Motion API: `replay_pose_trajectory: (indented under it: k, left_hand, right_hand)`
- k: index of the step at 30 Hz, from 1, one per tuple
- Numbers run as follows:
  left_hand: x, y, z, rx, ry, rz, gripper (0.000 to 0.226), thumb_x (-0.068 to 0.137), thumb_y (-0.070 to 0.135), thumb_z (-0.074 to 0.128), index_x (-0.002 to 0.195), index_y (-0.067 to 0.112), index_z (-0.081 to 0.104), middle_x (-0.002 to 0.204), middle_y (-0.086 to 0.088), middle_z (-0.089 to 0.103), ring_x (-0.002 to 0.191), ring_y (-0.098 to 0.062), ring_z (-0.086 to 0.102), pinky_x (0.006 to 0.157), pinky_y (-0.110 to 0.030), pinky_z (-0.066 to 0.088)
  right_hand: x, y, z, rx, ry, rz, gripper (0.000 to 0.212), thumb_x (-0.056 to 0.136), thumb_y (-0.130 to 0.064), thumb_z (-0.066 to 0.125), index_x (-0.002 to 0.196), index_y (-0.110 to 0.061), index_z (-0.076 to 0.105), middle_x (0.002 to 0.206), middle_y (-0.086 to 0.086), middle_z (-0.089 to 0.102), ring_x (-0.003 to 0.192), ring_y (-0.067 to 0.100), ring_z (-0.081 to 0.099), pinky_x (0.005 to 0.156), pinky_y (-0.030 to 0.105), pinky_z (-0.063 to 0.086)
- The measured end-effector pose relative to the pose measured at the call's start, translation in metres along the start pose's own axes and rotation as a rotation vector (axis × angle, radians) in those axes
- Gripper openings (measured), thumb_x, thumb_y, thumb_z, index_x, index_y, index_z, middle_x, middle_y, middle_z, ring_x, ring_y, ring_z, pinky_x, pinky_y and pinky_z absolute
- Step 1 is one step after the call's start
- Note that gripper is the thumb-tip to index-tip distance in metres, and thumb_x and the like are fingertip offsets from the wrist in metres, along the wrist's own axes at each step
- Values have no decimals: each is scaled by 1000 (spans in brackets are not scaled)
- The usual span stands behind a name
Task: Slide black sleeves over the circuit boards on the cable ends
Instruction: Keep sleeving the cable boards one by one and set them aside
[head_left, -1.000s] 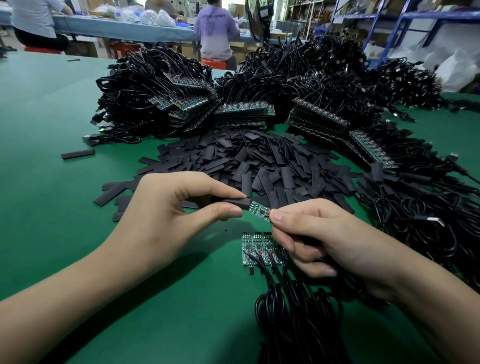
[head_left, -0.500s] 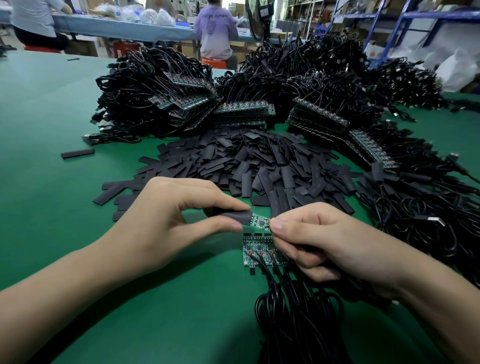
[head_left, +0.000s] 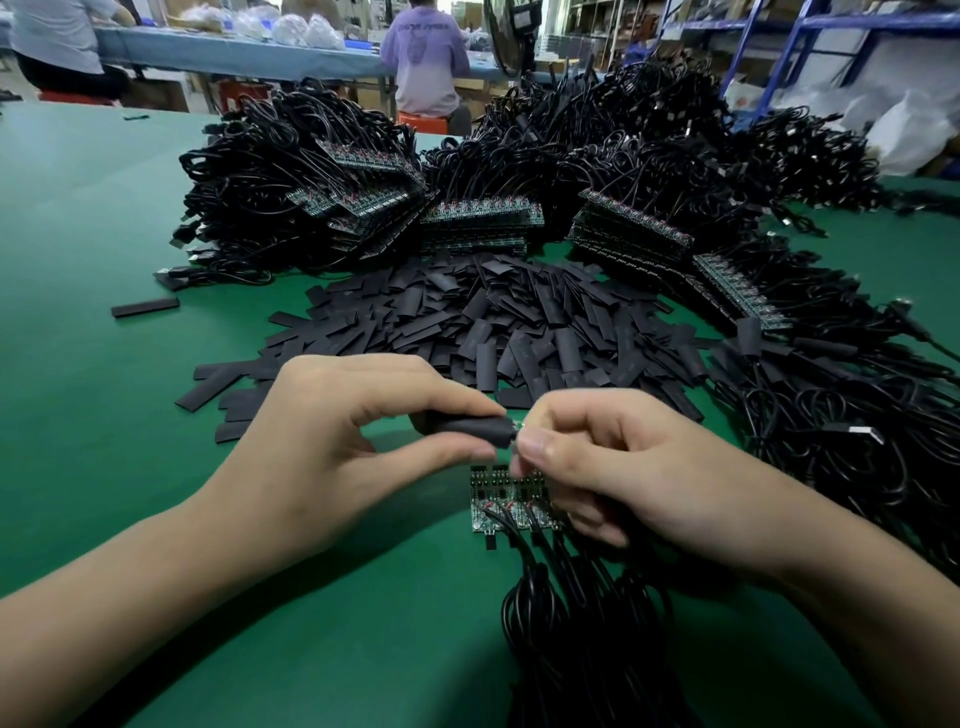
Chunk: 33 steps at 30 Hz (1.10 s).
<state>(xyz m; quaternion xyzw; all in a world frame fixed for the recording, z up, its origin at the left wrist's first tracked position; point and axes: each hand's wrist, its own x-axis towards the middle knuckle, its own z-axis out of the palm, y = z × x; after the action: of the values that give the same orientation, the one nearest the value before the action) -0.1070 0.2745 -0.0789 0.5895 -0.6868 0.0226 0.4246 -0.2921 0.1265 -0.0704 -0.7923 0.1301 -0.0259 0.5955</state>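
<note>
- Fingers (head_left: 447, 402) of the left hand (head_left: 322, 447) are pinching a black sleeve (head_left: 467, 430) between thumb and forefinger.
- The right hand (head_left: 639, 467) is pinching the circuit board (head_left: 516, 427) just beside the sleeve's right mouth; only a small tip is showing.
- The sleeve is lying with its long axis left to right, between both hands, above the green table (head_left: 156, 415).
- I am judging that the sleeve is needing a short push to the right, along this axis.
- A row of bare boards (head_left: 506, 499) is lying just under the hands, and the pile of loose sleeves (head_left: 519, 322) is lying behind, not in the way.
</note>
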Motion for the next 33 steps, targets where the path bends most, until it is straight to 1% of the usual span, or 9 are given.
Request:
replay_pose_trajectory:
  k: [4, 10, 13, 17, 21, 23, 27, 29, 33]
  left_hand:
    - [-2, 0, 0, 0, 38, -20, 25, 83, 33, 76, 102, 17, 80, 92, 8, 76, 85, -11, 72, 76, -23, 54]
    - [-2, 2, 4, 5, 11, 24, 22, 84, 27, 77, 102, 14, 80, 91, 7, 75, 83, -7, 71, 75, -21, 55]
    - [-1, 1, 5, 9, 13, 21, 22, 84, 28, 77, 102, 16, 80, 91, 7, 75, 83, -7, 71, 76, -26, 56]
    - [-1, -2, 5, 10, 74, -30, 21, 84, 29, 77, 102, 16, 80, 90, 5, 76, 84, -11, 72, 76, -32, 56]
    - [-1, 0, 5, 33, 72, -31, 20, 84, 28, 76, 101, 17, 80, 90, 7, 75, 84, -8, 71, 77, -26, 55]
    - [-2, 0, 6, 47, 74, -21, 19, 85, 28, 78, 102, 19, 79, 92, 9, 73, 85, -7, 70, 79, -22, 54]
    - [0, -2, 8, 117, 182, -122, 26, 82, 34, 79, 107, 27, 79, 93, 8, 63, 80, -12, 62, 75, -20, 50]
    - [1, -2, 10, 100, 225, -170, 31, 79, 34, 78, 109, 27, 78, 90, 10, 63, 77, -11, 61, 74, -16, 49]
    - [0, 2, 12, -47, 234, -239, 47, 75, 40, 79, 119, 26, 74, 102, 9, 72, 91, -8, 72, 86, -25, 59]
  right_hand:
    - [-1, -1, -1, -17, 73, -75, 23, 98, -38, 58, 83, -23, 66, 60, -4, 57, 50, 12, 47, 54, 19, 41]
    - [0, 0, 3, 35, 29, -64, 25, 99, -32, 58, 82, -16, 67, 59, -1, 57, 48, 12, 47, 53, 18, 41]
    - [0, -2, 4, 62, 29, -59, 23, 98, -31, 58, 84, -16, 69, 61, 1, 60, 50, 13, 51, 54, 18, 42]
    - [0, -5, 2, 54, 80, -81, 24, 101, -27, 55, 88, -19, 73, 72, 7, 69, 59, 16, 61, 57, 25, 45]
    - [0, -4, 7, -14, 128, -94, 23, 101, -24, 55, 87, -19, 73, 75, 9, 73, 60, 17, 62, 64, 31, 47]
    - [1, -3, 9, -23, 145, -99, 22, 99, -25, 56, 88, -18, 73, 76, 9, 74, 60, 16, 63, 66, 29, 50]
    - [2, -2, 13, -148, 253, -115, 17, 99, -32, 57, 93, -28, 72, 84, -1, 78, 66, 13, 71, 71, 27, 55]
    - [3, -2, 16, -217, 322, -140, 17, 102, -27, 59, 91, -31, 71, 85, -7, 78, 68, 11, 72, 71, 26, 57]
    - [3, -1, 20, -447, 433, -204, 16, 99, -25, 64, 89, -33, 73, 82, -15, 75, 75, 7, 71, 70, 33, 55]
